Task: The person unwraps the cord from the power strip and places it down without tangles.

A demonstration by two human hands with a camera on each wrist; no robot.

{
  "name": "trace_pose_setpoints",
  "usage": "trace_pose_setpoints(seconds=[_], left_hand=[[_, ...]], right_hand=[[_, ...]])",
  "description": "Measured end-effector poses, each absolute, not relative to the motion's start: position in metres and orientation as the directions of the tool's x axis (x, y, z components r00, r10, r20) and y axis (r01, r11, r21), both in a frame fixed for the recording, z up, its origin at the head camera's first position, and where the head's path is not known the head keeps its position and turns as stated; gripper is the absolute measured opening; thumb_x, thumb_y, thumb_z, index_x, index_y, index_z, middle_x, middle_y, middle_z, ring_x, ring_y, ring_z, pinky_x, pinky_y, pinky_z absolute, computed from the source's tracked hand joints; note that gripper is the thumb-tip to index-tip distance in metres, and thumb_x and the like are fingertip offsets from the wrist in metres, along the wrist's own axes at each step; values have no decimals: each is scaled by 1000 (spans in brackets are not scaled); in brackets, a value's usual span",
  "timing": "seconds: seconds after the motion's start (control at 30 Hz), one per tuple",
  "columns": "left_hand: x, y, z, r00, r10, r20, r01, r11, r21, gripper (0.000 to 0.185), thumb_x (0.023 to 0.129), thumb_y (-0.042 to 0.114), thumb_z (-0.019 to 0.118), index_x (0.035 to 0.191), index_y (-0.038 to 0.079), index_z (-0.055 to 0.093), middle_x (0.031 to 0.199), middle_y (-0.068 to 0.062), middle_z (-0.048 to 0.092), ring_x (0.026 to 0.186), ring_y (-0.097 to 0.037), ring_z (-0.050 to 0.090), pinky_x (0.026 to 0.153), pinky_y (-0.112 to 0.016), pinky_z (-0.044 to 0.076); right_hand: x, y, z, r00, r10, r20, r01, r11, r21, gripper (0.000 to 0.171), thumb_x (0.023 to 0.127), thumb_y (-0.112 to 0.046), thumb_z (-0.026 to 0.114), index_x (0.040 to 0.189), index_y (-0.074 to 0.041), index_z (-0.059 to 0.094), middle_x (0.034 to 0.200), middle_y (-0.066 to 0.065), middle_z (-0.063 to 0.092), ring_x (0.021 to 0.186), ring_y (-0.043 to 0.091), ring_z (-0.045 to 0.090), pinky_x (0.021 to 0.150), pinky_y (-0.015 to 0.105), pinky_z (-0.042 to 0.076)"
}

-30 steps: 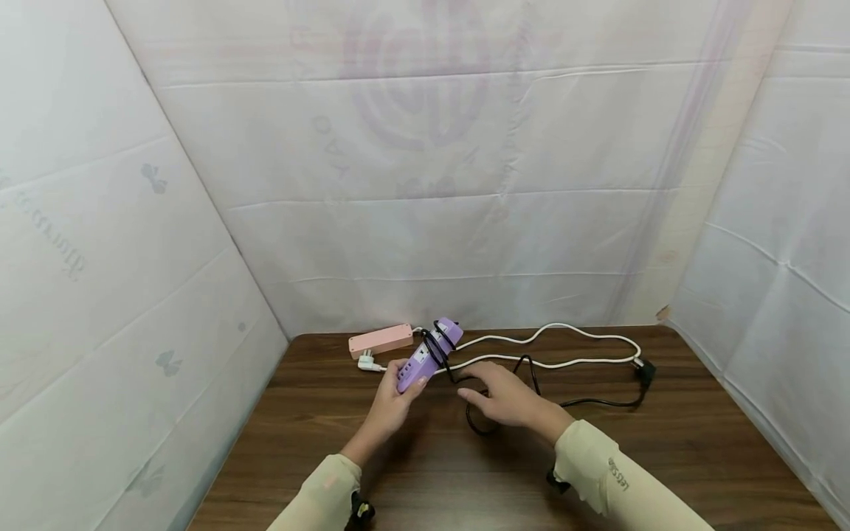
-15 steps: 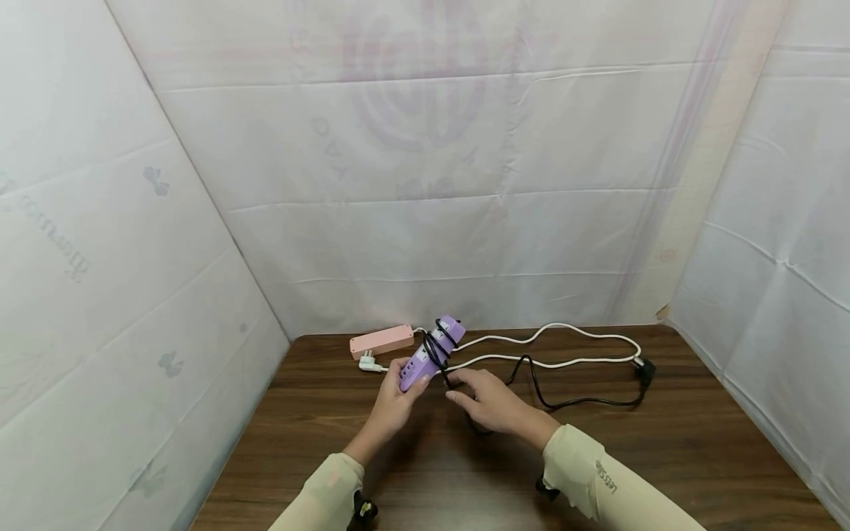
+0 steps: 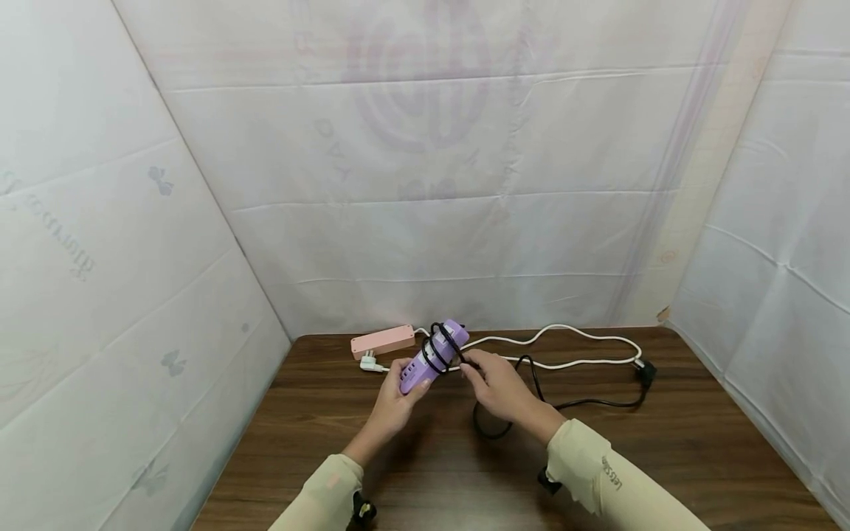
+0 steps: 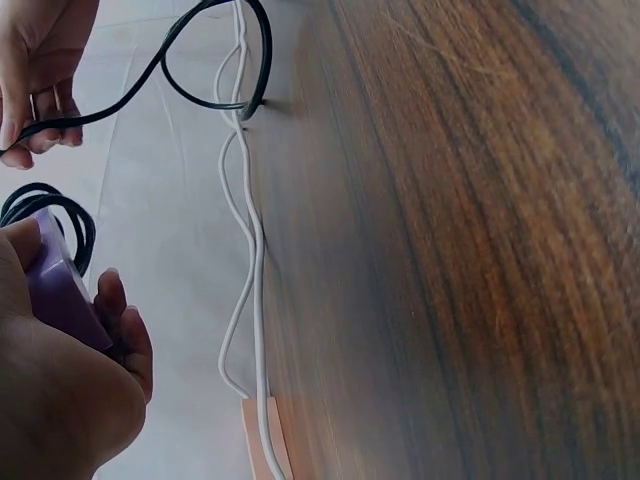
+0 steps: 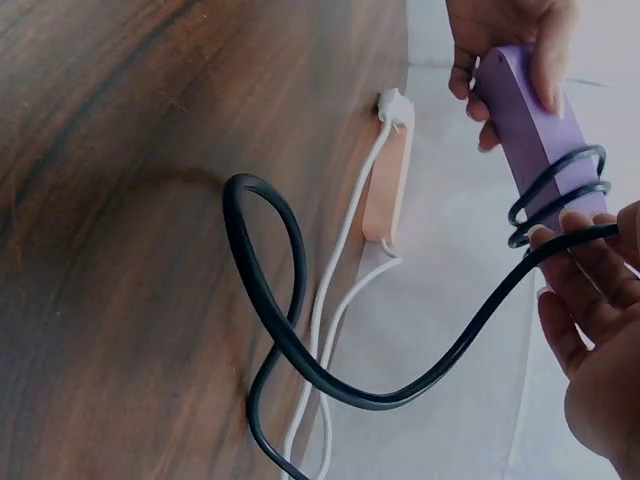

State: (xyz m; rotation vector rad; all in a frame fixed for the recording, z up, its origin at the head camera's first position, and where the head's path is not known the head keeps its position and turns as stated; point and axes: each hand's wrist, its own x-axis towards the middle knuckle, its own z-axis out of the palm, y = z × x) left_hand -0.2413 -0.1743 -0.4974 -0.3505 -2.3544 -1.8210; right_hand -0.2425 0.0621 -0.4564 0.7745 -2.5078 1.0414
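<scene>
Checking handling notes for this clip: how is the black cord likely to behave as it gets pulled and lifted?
The black cord looks floppy: it sags in loose loops on the table. It seems springy too, since the turns around the purple power strip sit loose. Its plug would probably drag behind when the right hand pulls.

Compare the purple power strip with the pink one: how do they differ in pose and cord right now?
The purple power strip is lifted off the table, gripped by the left hand; the pink power strip lies flat at the table's far edge, untouched. The purple one's black cord is coiled round its body, pinched by the right hand; the pink one's white cord trails loose across the table. Both are slim bars.
</scene>
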Motion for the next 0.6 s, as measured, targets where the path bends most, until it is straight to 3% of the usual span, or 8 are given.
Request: trace_pose_setpoints(seconds=[0.27,0.6], left_hand=[[-240,-175,-497,-957,117,264,284,211,935,42,97,2,74,133,-4,52,122,-26,64,101,-12,59,88,-22,50],[-243,-184,-498,-968,68,240,249,223,942,41,100,4,70,136,-5,51,124,-26,63,104,-17,59,90,-24,50]], right_hand=[[-250,70,-451,-851,-261,455,-514,590,-622,10,108,-15,62,99,-15,68,78,-4,61,67,3,48,64,24,44],[-256,98,-463,-911,-234,340,-410,601,-686,15,110,-12,57,97,-15,64,79,-5,63,64,6,52,60,25,46]])
